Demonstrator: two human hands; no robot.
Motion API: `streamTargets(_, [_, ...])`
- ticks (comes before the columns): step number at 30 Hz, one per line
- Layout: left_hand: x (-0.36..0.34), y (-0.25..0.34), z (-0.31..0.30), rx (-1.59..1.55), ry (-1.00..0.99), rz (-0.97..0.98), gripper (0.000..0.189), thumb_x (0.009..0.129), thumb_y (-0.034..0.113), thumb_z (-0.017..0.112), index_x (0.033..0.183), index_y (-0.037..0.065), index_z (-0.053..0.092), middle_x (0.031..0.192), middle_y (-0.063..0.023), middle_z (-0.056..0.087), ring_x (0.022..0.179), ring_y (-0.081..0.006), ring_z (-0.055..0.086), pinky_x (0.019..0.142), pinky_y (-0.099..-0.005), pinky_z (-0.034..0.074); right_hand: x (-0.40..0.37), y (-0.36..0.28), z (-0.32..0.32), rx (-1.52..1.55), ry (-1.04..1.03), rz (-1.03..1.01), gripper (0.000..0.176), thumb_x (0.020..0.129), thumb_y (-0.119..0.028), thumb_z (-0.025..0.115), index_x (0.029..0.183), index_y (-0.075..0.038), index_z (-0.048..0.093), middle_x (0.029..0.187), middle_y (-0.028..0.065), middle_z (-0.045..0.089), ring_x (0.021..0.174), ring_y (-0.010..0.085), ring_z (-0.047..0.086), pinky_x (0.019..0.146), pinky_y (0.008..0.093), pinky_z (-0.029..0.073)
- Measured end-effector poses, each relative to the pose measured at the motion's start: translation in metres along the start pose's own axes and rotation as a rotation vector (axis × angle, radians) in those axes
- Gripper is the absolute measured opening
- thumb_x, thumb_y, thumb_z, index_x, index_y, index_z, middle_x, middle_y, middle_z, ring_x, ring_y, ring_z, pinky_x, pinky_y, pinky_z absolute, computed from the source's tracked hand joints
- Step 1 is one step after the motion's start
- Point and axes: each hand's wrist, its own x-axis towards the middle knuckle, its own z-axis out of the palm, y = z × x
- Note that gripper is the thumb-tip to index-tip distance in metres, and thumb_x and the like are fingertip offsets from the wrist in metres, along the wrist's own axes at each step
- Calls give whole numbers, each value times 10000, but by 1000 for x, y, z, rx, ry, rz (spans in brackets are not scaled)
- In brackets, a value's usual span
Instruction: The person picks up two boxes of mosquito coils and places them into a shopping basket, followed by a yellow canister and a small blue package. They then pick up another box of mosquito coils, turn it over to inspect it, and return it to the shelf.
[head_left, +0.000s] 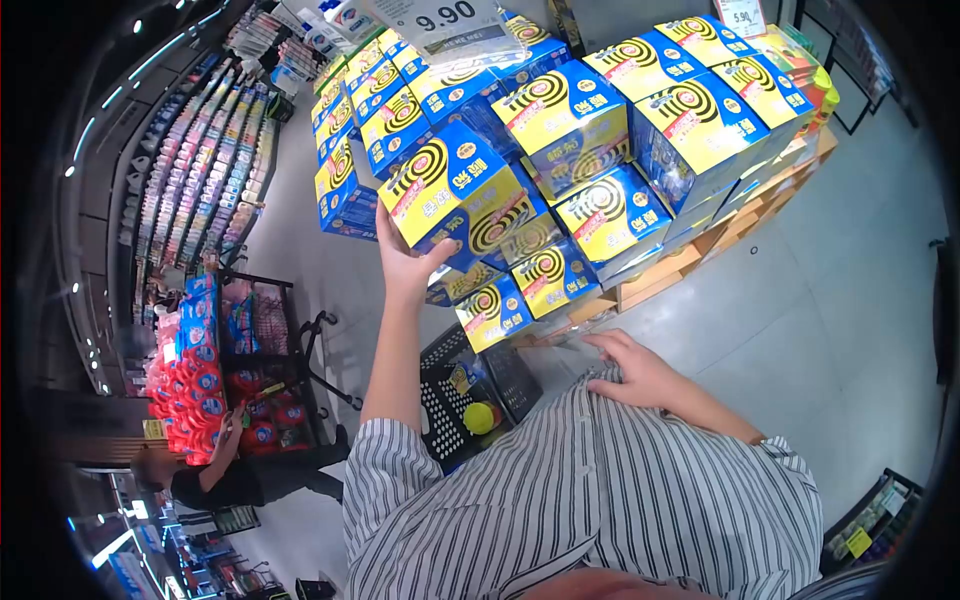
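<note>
My left hand point(408, 262) grips the near corner of a blue and yellow mosquito-coil box point(445, 185) with a black spiral on its top. The thumb lies on the front face and the fingers go round the left side, partly hidden. This box is slightly tilted among a pile of similar boxes point(610, 212). Close to my waist, my right hand point(635, 372) has its fingers partly stretched and its thumb apart, with no held thing visible. Below the pile, a black shopping basket point(445, 395) contains a yellow-topped item point(481, 417).
A wooden pallet point(680, 268) supports the pile. Price signs point(450, 25) stand above it. To the left are a rack of red packages point(200, 375), a wheeled cart frame point(318, 365) and long product shelves point(205, 165). Another person point(260, 475) in dark clothes stands there.
</note>
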Motion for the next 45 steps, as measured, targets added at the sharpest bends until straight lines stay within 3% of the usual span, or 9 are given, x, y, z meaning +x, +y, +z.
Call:
streamTargets(8, [28, -23, 12, -37, -24, -43, 1109, 601, -13, 810, 1451, 18, 98, 1321, -134, 434, 1206, -230, 474, 963, -372, 466, 0, 44, -21, -126, -100, 134, 374, 767, -310, 681, 1008, -28, 629, 947, 161, 633, 912, 302, 616, 801, 362, 496])
streamTargets(23, [7, -37, 17, -20, 71, -118, 710, 802, -1, 681, 1402, 4, 302, 1161, -95, 570, 1013, -156, 590, 821, -264, 496, 51, 7, -61, 155, 79, 14, 306, 802, -154, 680, 1062, -10, 606, 917, 95, 650, 870, 172, 626, 785, 292, 491])
streamTargets(24, [7, -32, 19, -66, 85, -192, 791, 765, -72, 670, 1432, 8, 253, 1290, -94, 478, 1117, -176, 510, 871, -304, 500, 54, 7, -62, 154, 71, 16, 306, 802, -154, 680, 1062, -10, 606, 917, 95, 650, 870, 172, 626, 785, 292, 491])
streamTargets(33, [-18, -53, 7, 185, 45, -147, 817, 745, 41, 745, 1418, 27, 282, 1316, -131, 435, 1191, -223, 468, 976, -369, 425, 56, 10, -44, 208, -42, 17, 310, 798, -134, 689, 1067, -6, 604, 952, 87, 645, 890, 175, 624, 795, 294, 491])
streamTargets(37, [-70, -44, -14, 388, 103, -81, 648, 804, 12, 669, 1372, 26, 356, 1333, -125, 438, 1181, -216, 487, 934, -337, 438, 48, 15, -23, 150, -225, 73, 304, 786, -108, 702, 1059, -13, 608, 919, 82, 641, 864, 160, 618, 781, 280, 489])
streamTargets(39, [-108, -50, -45, 403, 144, -144, 571, 819, 6, 648, 1335, 23, 405, 1299, -118, 467, 1117, -192, 531, 913, -321, 451, 47, 22, -2, 212, -329, 114, 287, 785, -124, 710, 1038, -24, 620, 884, 76, 640, 831, 156, 617, 756, 273, 488])
streamTargets(41, [-148, -50, -67, 418, 368, -261, 397, 838, 99, 656, 1209, 26, 535, 1056, -84, 611, 905, -133, 612, 814, -273, 489, 44, 32, 19, 201, -403, 92, 245, 802, -148, 695, 1001, -24, 626, 806, 78, 636, 780, 154, 619, 709, 263, 481])
streamTargets(43, [-191, -51, -96, 429, 512, -420, 246, 882, 101, 617, 1098, -5, 569, 950, -56, 620, 877, -127, 602, 807, -260, 475, 44, 49, 40, 155, -566, 398, 202, 828, -168, 669, 956, -20, 619, 741, 85, 621, 745, 147, 616, 675, 259, 472])
streamTargets(45, [-247, -74, -139, 398, 660, -551, 154, 891, 140, 620, 953, 1, 594, 796, -19, 615, 721, -93, 578, 665, -237, 477, 53, 53, 59, 45, -629, 401, 168, 865, -175, 619, 906, -13, 609, 696, 95, 608, 709, 171, 614, 661, 281, 471])
